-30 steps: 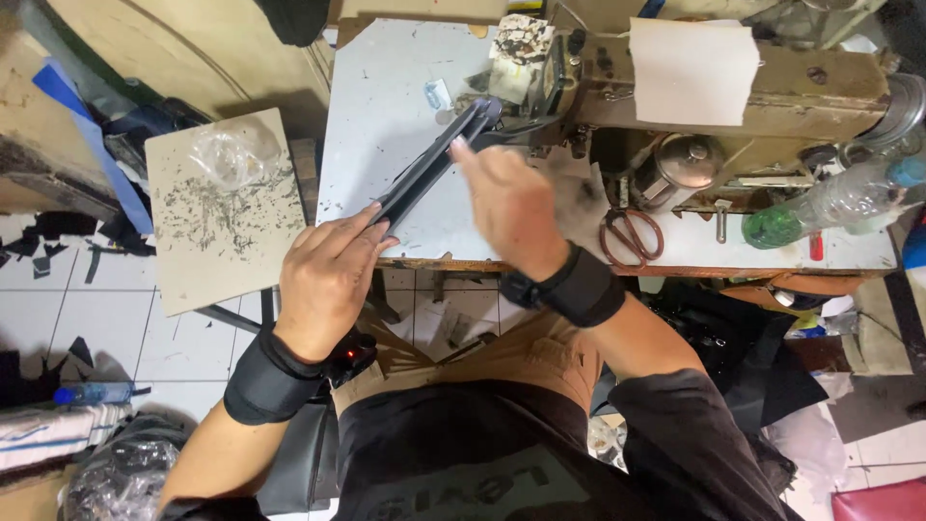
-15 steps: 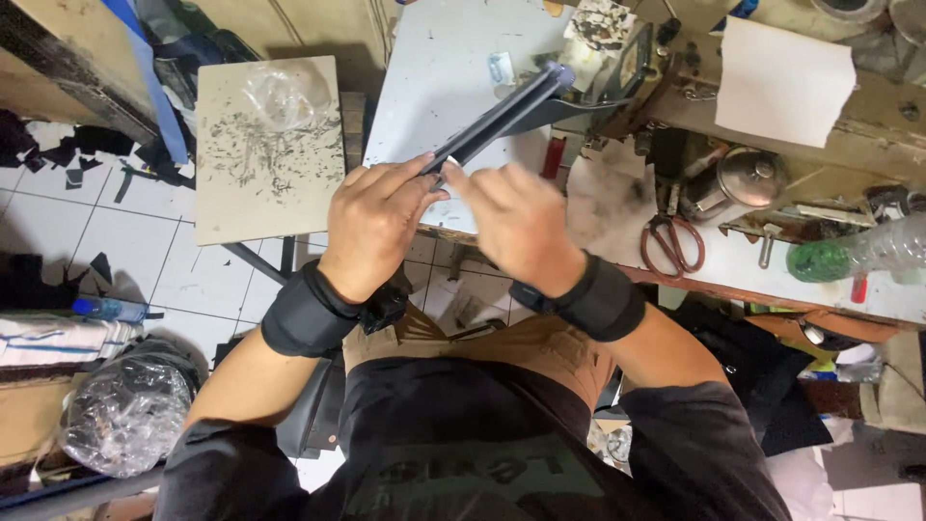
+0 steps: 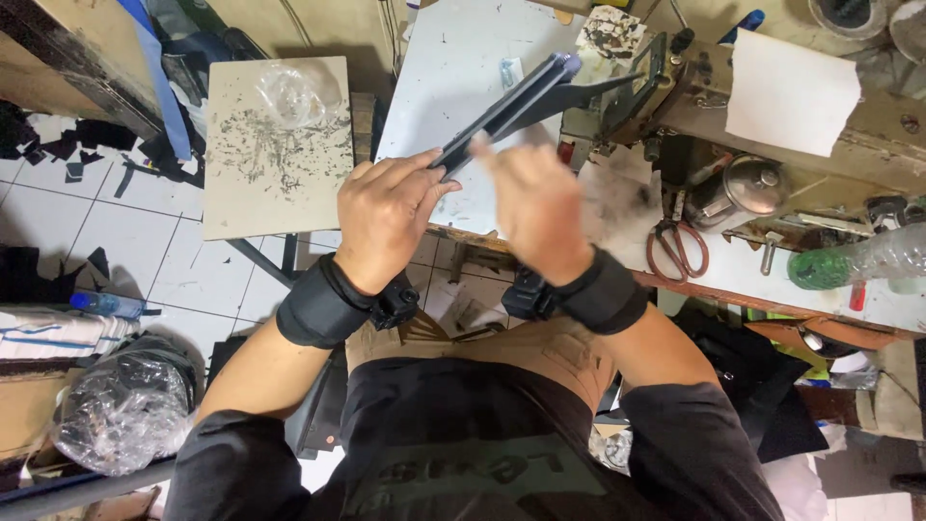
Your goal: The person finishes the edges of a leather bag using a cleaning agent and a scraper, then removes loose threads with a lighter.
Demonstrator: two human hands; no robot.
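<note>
Dark folded strip [image 3: 511, 111] held in both hands over the desk.

Left hand [image 3: 384, 214] fingers [image 3: 424, 178] closed around the strip's near end; right hand [image 3: 535, 203] blurred, fingertips up at the strip beside the left, grip cannot be told for sure. Strip runs slanted up and away, its far end near the sewing machine [image 3: 675, 87]. Both wrists wear black bands. White desk [image 3: 444, 87] lies under the strip. Red-handled scissors [image 3: 678, 249] lie right of the right hand, a metal pot [image 3: 738, 188] just beyond them, green bottle [image 3: 858, 262] further right. Speckled grey board [image 3: 275, 145] left of the desk.
</note>
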